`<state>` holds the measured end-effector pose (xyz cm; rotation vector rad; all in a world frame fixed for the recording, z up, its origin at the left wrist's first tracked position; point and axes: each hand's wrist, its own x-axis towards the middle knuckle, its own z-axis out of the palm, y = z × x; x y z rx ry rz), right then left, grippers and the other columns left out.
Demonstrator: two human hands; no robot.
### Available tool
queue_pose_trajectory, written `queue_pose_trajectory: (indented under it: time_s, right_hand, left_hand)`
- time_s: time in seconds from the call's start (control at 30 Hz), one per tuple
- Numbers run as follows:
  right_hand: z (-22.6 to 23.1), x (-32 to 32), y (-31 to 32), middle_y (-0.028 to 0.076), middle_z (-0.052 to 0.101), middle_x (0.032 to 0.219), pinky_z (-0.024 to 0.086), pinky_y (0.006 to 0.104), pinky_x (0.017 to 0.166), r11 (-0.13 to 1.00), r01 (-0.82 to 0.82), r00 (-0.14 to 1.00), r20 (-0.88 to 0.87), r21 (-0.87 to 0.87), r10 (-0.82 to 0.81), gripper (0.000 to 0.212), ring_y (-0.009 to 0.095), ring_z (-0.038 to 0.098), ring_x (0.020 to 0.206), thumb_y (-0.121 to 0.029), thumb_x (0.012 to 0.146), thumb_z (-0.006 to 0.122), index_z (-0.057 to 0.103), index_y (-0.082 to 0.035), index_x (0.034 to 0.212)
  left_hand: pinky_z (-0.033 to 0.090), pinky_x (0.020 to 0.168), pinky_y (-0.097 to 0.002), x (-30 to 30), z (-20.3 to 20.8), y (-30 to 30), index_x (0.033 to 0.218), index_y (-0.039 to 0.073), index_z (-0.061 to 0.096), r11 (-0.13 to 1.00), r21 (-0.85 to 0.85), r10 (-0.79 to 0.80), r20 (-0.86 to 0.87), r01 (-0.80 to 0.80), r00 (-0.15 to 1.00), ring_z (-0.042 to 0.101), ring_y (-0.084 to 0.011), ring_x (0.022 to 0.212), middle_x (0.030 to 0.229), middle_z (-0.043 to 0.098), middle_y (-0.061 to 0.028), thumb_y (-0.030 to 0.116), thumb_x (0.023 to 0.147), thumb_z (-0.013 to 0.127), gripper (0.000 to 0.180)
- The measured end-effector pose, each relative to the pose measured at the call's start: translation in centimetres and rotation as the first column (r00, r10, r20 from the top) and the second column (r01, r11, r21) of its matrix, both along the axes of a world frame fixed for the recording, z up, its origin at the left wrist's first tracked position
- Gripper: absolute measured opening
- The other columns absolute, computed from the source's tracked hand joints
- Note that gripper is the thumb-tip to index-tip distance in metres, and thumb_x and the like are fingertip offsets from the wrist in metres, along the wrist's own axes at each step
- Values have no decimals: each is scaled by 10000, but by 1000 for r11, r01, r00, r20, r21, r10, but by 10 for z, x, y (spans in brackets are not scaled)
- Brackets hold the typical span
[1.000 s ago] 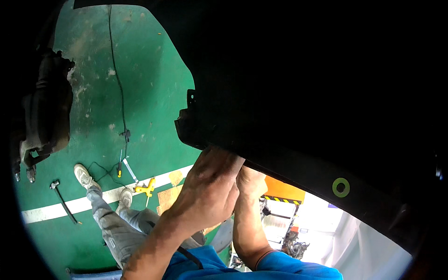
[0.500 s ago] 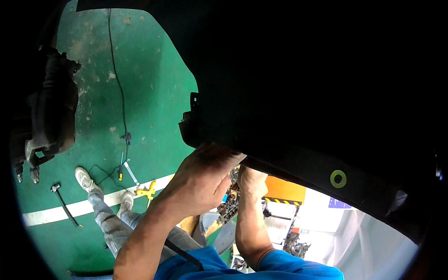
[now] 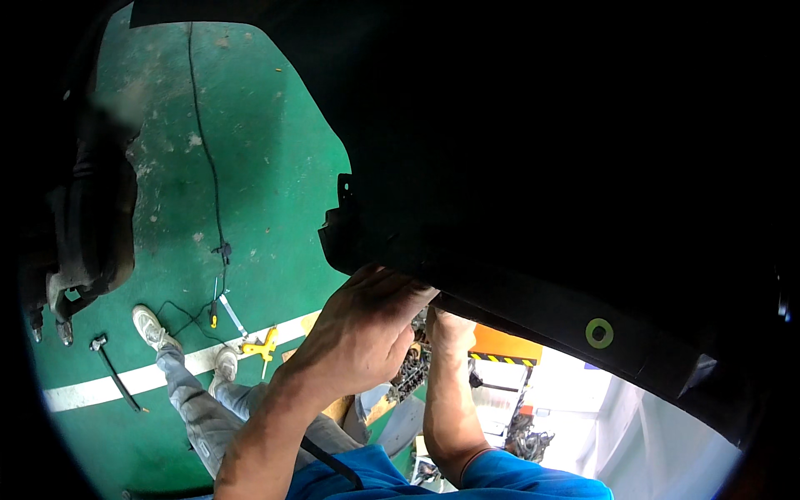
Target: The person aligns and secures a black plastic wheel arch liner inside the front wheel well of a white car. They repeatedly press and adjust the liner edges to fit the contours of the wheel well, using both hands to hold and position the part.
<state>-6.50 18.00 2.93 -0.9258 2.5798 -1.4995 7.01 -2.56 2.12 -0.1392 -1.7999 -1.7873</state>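
A large black panel (image 3: pixel 533 292), shaped like a wheel-arch liner, fills the upper right, mostly in deep shadow. Its lower edge slants down to the right and carries a yellow-green ring (image 3: pixel 599 333). At the left end of that edge, beside a small tab with a hole (image 3: pixel 346 187), my left hand (image 3: pixel 367 321) is closed against the panel, its fingertips partly lost in shadow. My right hand (image 3: pixel 452 331) reaches up just right of it, under the same edge. The panel hides its fingers, so whatever they touch cannot be seen.
Dark metal parts resembling a brake caliper (image 3: pixel 96 225) hang at left. On the green floor lie a hammer (image 3: pixel 117 375), a yellow-handled screwdriver (image 3: pixel 214 319), a yellow gun-shaped tool (image 3: pixel 262 343) and a black cable (image 3: pixel 212 158). An orange surface (image 3: pixel 504 344) with a striped edge stands below the panel.
The panel and my left hand sit slightly lower in the picture. Both hands keep their places at the panel's edge.
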Motion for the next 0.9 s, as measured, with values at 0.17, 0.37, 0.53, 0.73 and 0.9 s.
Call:
queue_pose_trajectory:
  time_s: [0.17, 0.37, 0.53, 0.73, 0.9]
  right_hand:
    - [4, 7, 1, 123, 633, 1243, 492, 374, 972, 996, 71, 997, -26, 61, -69, 499, 241, 602, 1110, -87, 805, 802, 613, -11, 1260]
    - [9, 17, -1, 110, 642, 1212, 497, 370, 949, 997, -22, 999, 26, -70, 23, 471, 232, 610, 1078, -24, 795, 763, 619, -5, 1243]
    - [14, 23, -8, 98, 645, 1183, 502, 357, 933, 997, -29, 996, 79, -65, 34, 455, 215, 611, 1056, -28, 796, 770, 622, -7, 1226]
    - [20, 28, -25, 95, 646, 1164, 508, 353, 929, 993, 56, 991, 123, -100, -44, 468, 212, 615, 1052, -58, 786, 811, 625, -8, 1213]
    - [8, 14, -13, 100, 652, 1145, 520, 356, 915, 997, 72, 997, -15, -2, -72, 464, 203, 625, 1023, -66, 776, 821, 631, -6, 1195]
  left_hand:
    - [486, 935, -492, -5, -3, 9, 1357, 39, 540, 991, -14, 129, -66, -130, 989, 609, -396, 1055, 1157, 620, -225, 27, 878, 570, 480]
    - [474, 967, -498, 0, 0, 7, 1390, 29, 508, 998, 12, 66, -31, -66, 997, 595, -415, 1103, 1237, 602, -241, 17, 879, 565, 514]
    - [477, 950, -500, -4, -3, 10, 1393, 29, 503, 992, -12, 122, -61, -123, 991, 596, -420, 1071, 1206, 605, -242, 16, 877, 564, 520]
    - [478, 940, -497, -1, -3, 10, 1402, 32, 494, 994, -35, 105, -38, -106, 994, 599, -414, 1040, 1148, 614, -243, 19, 873, 567, 534]
    - [482, 915, -491, 1, -7, 11, 1413, 35, 482, 997, -35, 74, -13, -74, 997, 602, -393, 981, 1082, 615, -234, 17, 869, 568, 551]
